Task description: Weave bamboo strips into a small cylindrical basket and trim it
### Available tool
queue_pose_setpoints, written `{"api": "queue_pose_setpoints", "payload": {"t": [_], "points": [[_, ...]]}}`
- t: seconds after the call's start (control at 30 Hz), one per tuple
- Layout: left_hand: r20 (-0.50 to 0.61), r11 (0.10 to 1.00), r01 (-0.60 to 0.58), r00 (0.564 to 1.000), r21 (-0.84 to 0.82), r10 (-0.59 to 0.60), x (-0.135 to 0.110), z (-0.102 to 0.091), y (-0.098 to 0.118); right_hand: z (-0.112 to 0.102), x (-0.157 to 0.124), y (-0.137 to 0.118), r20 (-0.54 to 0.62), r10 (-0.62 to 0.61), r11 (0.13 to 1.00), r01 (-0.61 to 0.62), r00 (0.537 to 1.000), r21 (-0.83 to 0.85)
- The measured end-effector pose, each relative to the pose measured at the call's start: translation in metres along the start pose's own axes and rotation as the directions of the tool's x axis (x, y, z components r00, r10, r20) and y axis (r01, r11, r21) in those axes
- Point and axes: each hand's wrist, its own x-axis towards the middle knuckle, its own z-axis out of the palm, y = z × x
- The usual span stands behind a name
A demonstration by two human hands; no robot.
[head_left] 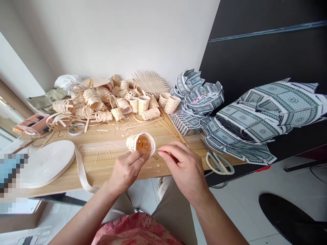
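Note:
My left hand point(127, 170) pinches the rim of a small woven basket point(141, 143), held on its side above the wooden table point(107, 163) with its mouth facing me. My right hand point(182, 163) is just to the right of the basket, thumb and forefinger pressed together near its rim; whether a thin strip is between them is too small to tell.
A heap of small woven baskets and strips point(107, 98) lies at the table's back. White-handled scissors point(218, 163) rest at the right front edge, thin sticks point(173, 127) beside them. A big roll of white tape point(46, 163) sits left. Folded printed-paper pieces point(245, 119) fill the right.

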Motion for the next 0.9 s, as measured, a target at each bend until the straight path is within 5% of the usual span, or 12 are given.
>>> {"api": "queue_pose_setpoints", "payload": {"t": [0.13, 0.3, 0.47, 0.57, 0.67, 0.73, 0.9], "points": [[0.071, 0.998, -0.056, 0.996, -0.005, 0.056, 0.003, -0.002, 0.002, -0.001, 0.012, -0.006, 0.263, 0.025, 0.985, 0.021, 0.964, -0.169], [0.113, 0.994, -0.097, 0.988, -0.052, 0.102, 0.005, -0.006, 0.005, 0.006, 0.017, -0.007, 0.385, 0.046, 0.973, 0.046, 0.922, -0.225], [0.248, 0.976, -0.092, 0.958, -0.199, 0.141, 0.003, -0.009, 0.005, 0.006, 0.014, -0.004, 0.107, -0.038, 0.998, 0.042, 0.994, -0.036], [0.271, 0.94, 0.029, 0.96, -0.339, 0.068, 0.004, -0.01, 0.002, 0.002, 0.012, -0.004, 0.073, 0.102, 0.958, -0.118, 0.992, 0.263], [0.269, 0.798, 0.202, 0.962, -0.568, -0.051, 0.012, -0.012, 0.0, -0.001, 0.015, -0.004, 0.309, 0.288, 0.677, -0.42, 0.907, 0.604], [0.3, 0.646, 0.323, 0.942, -0.692, -0.15, 0.018, -0.014, 0.0, -0.002, 0.018, -0.003, 0.378, 0.315, 0.507, -0.491, 0.871, 0.708], [0.493, 0.193, 0.581, 0.791, -0.79, -0.362, 0.03, -0.02, 0.003, -0.006, 0.024, 0.004, 0.377, 0.258, 0.462, -0.457, 0.889, 0.761]]}}
